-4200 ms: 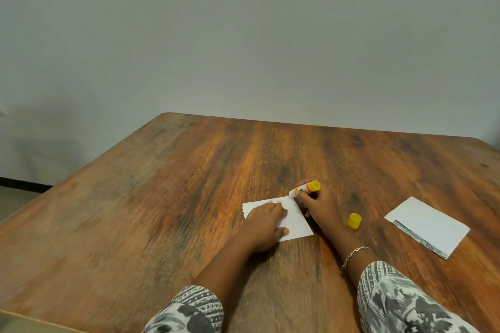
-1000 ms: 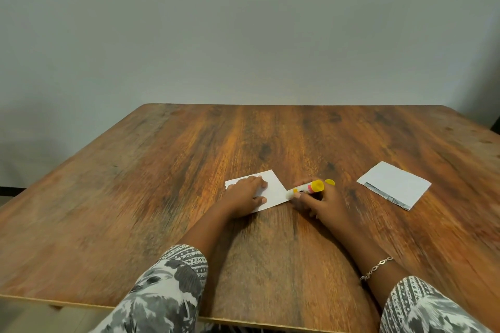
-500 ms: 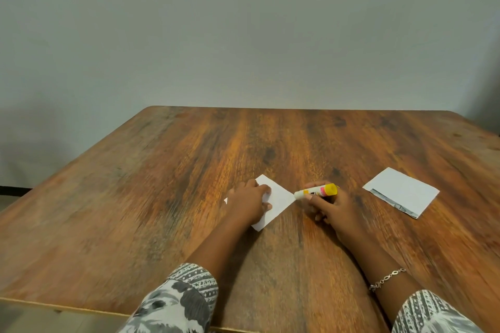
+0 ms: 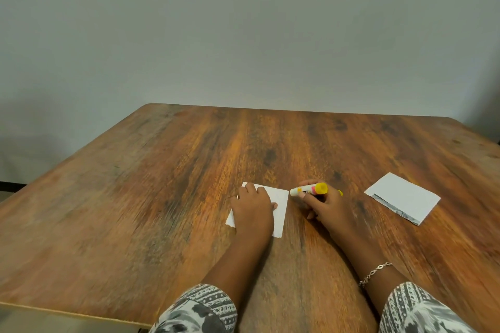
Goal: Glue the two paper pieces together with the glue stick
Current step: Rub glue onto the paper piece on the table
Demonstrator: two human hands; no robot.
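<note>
Left hand: the left hand lay palm down, fingers spread flat, on the small white square paper piece, pinning it to the brown wood-grain bench; forearm ran straight up from the near edge.
Right hand: the right hand sat just right of that paper, fingers curled round the white glue stick with the yellow end and pink band, thumb under the barrel.
Glue stick pose: lay nearly level, white tip aimed left at the paper's far right corner, just beside it; whether tip met paper could not be told.
Cap: a sliver of yellow cap showed behind the right hand's knuckles, mostly hidden.
Second paper: the white folded rectangular paper piece with a grey printed edge lay flat well right of both hands, touched by neither.
Wrist: a thin silver chain bracelet on the right wrist.
Sleeves: grey-and-white patterned sleeves at both forearms.
Count: two hands, two paper pieces, one glue stick, one cap, one bracelet.
Backdrop: plain pale grey wall beyond the bench.
</note>
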